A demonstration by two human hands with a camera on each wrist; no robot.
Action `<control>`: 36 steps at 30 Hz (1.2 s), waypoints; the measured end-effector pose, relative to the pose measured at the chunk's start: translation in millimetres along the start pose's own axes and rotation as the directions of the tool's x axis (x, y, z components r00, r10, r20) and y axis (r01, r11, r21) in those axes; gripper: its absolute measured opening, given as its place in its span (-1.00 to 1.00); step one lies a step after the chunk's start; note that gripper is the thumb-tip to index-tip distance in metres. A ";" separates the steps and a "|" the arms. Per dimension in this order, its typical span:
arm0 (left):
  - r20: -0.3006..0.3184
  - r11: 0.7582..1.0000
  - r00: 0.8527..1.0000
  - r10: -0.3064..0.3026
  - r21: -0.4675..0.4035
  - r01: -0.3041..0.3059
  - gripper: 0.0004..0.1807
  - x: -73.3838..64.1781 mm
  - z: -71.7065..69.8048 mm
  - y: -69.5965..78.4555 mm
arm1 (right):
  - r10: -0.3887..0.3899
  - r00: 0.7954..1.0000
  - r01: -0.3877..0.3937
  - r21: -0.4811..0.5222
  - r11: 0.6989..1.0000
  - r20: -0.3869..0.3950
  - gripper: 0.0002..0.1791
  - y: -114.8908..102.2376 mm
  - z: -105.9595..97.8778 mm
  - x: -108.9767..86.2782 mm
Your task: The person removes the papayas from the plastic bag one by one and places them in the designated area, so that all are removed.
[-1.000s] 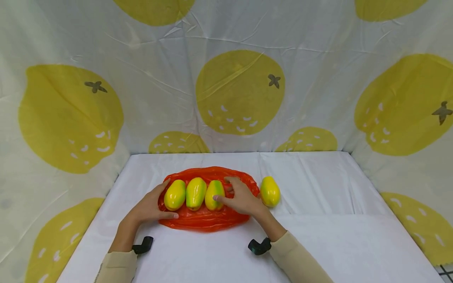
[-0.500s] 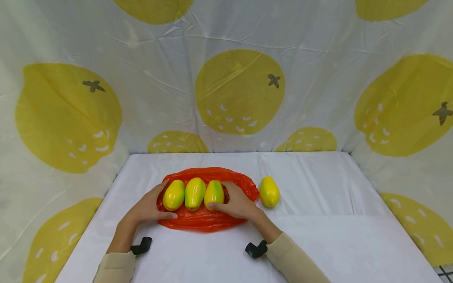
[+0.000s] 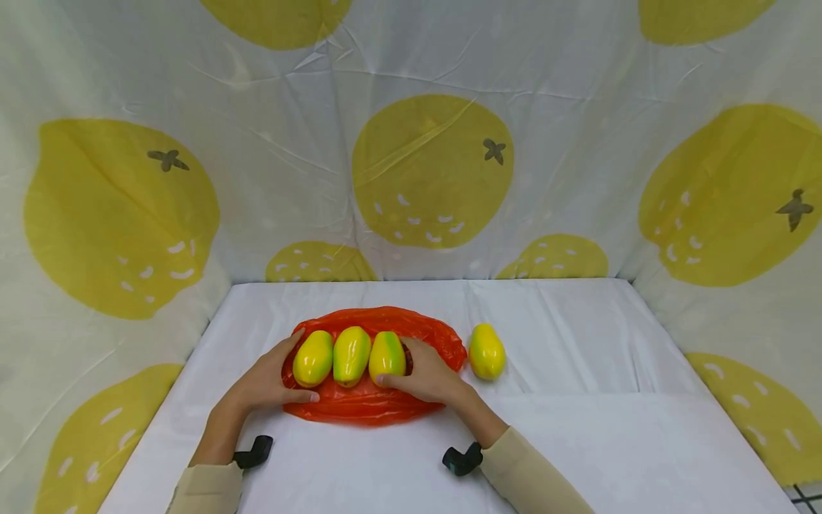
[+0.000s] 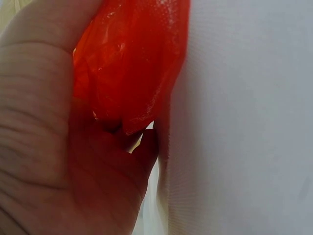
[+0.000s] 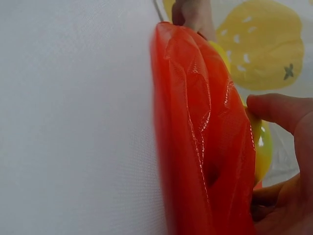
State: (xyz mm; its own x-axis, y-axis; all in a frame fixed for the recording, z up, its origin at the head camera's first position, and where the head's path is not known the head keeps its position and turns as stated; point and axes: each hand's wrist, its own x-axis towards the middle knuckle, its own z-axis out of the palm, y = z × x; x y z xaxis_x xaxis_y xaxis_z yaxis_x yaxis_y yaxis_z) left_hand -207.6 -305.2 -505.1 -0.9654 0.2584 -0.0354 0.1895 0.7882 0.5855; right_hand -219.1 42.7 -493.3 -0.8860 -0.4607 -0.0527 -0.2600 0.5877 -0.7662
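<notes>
Three glossy yellow-green papayas lie side by side on an opened red plastic bag (image 3: pixel 359 410): a left papaya (image 3: pixel 312 359), a middle papaya (image 3: pixel 351 357) and a right papaya (image 3: pixel 387 357). My right hand (image 3: pixel 432 373) grips the right papaya, thumb on its near end and fingers round its far right side. At the bag's left edge my left hand (image 3: pixel 266 378) is curved around the plastic, thumb in front and fingers behind, beside the left papaya. In the left wrist view, red plastic (image 4: pixel 129 63) sits between thumb and fingers.
One more yellow papaya (image 3: pixel 486 351) stands apart, just right of the bag. A white cloth (image 3: pixel 578 442) covers the table. Lemon-printed curtains (image 3: pixel 437 171) close off the back and both sides.
My right hand has moved left and closed round the right papaya, its thumb shifting to the near end. The left hand keeps its place at the bag, and the papayas stay put.
</notes>
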 end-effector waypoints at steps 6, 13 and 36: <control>-0.008 1.000 1.000 0.020 0.005 -0.020 0.45 -1.1 1.3 -1.9 | 0.012 1.000 -0.012 0.006 1.000 0.007 -0.05 0.3 -0.6 -0.3; -0.008 1.000 1.000 0.012 0.007 -0.012 0.45 -1.9 -0.1 -1.7 | 0.022 1.000 -0.022 0.025 0.999 0.003 -0.02 -1.3 -3.6 -2.1; -0.006 1.000 1.000 0.001 -0.015 -0.001 0.42 -1.3 1.6 -1.3 | 0.062 0.996 -0.057 0.070 0.996 -0.065 0.03 2.9 -21.8 -9.2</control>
State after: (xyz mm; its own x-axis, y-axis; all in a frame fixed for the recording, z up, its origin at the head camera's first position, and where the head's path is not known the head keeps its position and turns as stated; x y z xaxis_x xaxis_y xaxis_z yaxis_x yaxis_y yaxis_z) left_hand -206.3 -305.7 -507.2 -0.9663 0.2556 -0.0300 0.1876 0.7794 0.5978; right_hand -220.1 63.2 -481.1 -0.9236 -0.3790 -0.0580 -0.1814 0.5651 -0.8049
